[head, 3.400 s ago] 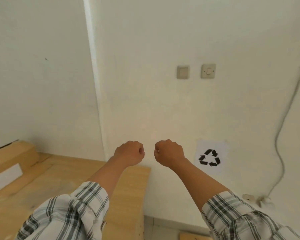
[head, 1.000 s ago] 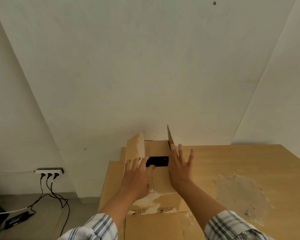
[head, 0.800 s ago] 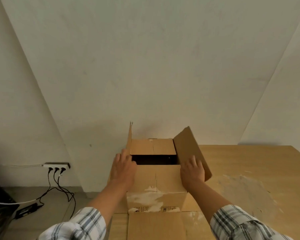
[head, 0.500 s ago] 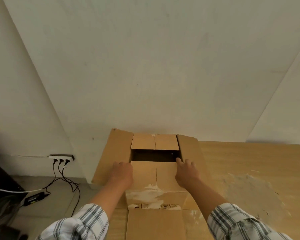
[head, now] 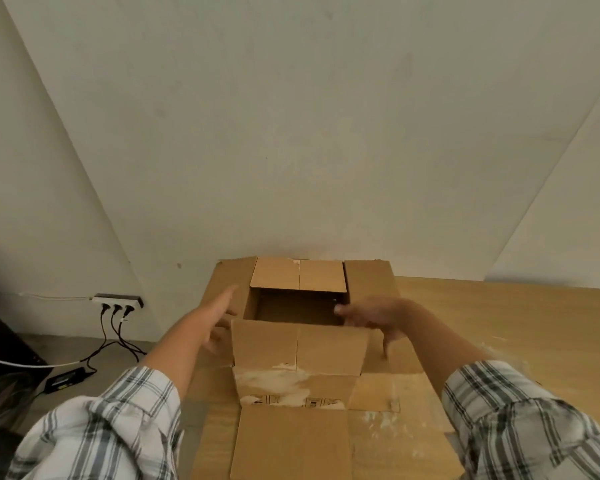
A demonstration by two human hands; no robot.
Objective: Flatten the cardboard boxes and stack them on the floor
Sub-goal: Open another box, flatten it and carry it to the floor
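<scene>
Two spread hands, left hand [head: 219, 317] and right hand [head: 371, 315], flank cardboard box [head: 298, 355]; its print unreadable.

A brown cardboard box [head: 300, 344] stands upright on the near left part of a wooden table, its far side close to the wall. Its top is open: the left and right flaps are spread flat outward, the far flap tilts back, and the near flap stands half raised. Torn white patches mark its near wall above small printed symbols.
</scene>
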